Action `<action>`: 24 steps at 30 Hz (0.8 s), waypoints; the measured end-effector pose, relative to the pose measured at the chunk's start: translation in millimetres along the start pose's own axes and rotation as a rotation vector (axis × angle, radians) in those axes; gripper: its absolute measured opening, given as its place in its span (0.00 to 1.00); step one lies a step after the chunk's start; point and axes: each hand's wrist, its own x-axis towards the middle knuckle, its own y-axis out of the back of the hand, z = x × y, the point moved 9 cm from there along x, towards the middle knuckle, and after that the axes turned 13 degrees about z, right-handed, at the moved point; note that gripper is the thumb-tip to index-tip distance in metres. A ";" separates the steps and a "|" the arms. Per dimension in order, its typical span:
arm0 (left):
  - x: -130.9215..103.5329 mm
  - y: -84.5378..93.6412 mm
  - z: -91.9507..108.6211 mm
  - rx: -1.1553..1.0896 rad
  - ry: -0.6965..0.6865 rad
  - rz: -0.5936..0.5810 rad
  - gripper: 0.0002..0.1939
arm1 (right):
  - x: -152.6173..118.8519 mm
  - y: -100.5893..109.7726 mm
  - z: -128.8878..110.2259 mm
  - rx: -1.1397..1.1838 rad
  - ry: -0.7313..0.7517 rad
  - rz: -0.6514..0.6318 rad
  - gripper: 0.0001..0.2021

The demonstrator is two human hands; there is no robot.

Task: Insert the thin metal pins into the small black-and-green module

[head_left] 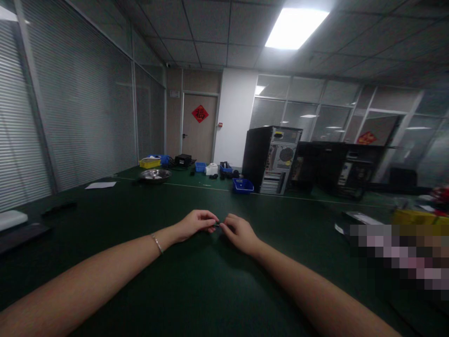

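A ceiling panel glares white over a dim room, reflections dotting the glass partition across from me; soft shadow falls below the right hand on the table, blur smears the right side, and coarse pixel blocks mask one patch.

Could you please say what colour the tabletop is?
The broad tabletop is dark green, clearest in the head view.

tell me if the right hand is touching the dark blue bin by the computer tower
Apart. The head view shows a strip of green tabletop between the right hand and the dark blue bin.
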 end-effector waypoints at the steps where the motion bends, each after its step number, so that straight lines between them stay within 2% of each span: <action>1: 1.1 1.1 0.3 0.011 -0.008 0.014 0.11 | 0.3 -0.1 1.0 -0.002 -0.005 0.009 0.08; 6: 4.7 5.7 1.7 0.106 -0.051 0.065 0.12 | 1.0 2.6 5.8 -0.013 -0.034 0.058 0.08; 17: -6.7 -8.2 19.7 0.417 -0.239 -0.091 0.11 | 0.8 4.4 7.7 -0.010 -0.043 0.060 0.08; 24: -12.6 -14.7 28.1 0.613 -0.381 -0.111 0.10 | 0.7 3.2 7.3 -0.011 -0.039 0.061 0.09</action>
